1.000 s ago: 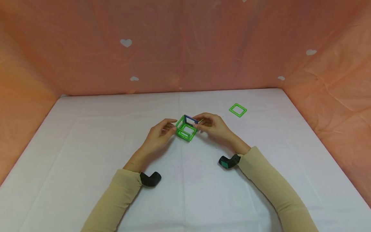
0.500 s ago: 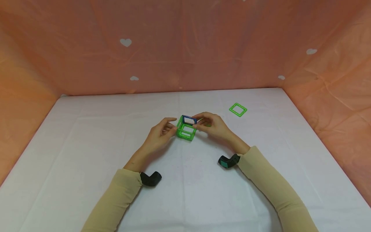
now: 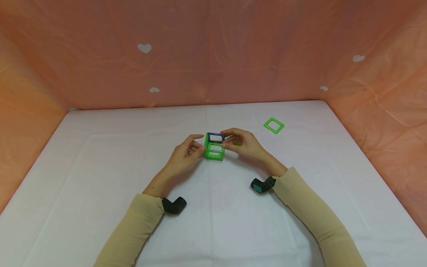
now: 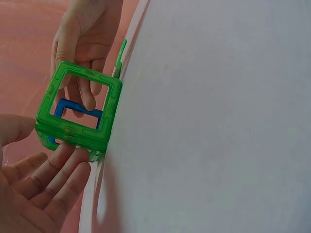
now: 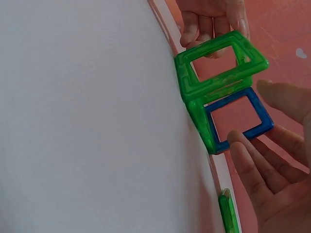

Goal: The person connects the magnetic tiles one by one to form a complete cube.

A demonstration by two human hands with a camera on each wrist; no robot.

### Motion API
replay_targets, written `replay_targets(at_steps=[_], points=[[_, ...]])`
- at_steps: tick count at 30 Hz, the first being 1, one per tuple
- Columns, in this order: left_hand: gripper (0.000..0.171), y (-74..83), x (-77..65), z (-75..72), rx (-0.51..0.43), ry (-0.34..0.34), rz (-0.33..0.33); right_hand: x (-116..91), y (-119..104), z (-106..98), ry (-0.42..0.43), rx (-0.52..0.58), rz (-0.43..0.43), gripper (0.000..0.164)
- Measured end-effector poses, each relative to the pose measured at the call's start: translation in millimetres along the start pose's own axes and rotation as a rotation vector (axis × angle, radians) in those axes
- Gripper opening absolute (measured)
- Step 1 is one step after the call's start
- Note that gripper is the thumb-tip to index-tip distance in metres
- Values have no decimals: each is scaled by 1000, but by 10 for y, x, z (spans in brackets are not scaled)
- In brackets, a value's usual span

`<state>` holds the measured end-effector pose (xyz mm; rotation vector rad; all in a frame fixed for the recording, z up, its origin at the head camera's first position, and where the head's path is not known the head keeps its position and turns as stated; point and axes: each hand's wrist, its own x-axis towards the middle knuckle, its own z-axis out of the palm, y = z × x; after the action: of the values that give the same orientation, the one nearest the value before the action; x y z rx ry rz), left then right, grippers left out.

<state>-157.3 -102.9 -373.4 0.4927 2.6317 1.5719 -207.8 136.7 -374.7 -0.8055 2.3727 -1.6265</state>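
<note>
A small open box of green magnetic tiles [image 3: 214,155] stands on the table between both hands, with a blue magnetic tile [image 3: 216,137] as its far side. My right hand [image 3: 245,142] holds the blue tile at its right edge; in the right wrist view a fingertip overlaps its frame [image 5: 245,133]. On the other side, my left hand [image 3: 184,151] touches the box's left wall. Its thumb is near the front corner, and its index finger extends past the box's far side. In the left wrist view its straight fingers [image 4: 60,177] lie against the green side.
One loose green square tile [image 3: 274,125] lies flat at the back right of the white table [image 3: 233,222]. Another green piece [image 3: 239,144] shows just below the right hand's fingers, mostly hidden. Orange cloth walls [image 3: 213,55] enclose the back and sides.
The box has turned from a corner-on angle to nearly square with the person, and its blue side has swung left to face the back. Both hands have barely moved.
</note>
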Motion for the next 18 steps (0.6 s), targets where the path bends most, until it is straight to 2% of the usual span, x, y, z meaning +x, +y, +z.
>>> replay_targets(at_steps=[12,18], points=[[56,18,4,4,18,-41,42,-5,-5,3,-42,10,3,48],[57,21,23,10,20,-54,47,-19,-29,-6,-57,-7,27,51]])
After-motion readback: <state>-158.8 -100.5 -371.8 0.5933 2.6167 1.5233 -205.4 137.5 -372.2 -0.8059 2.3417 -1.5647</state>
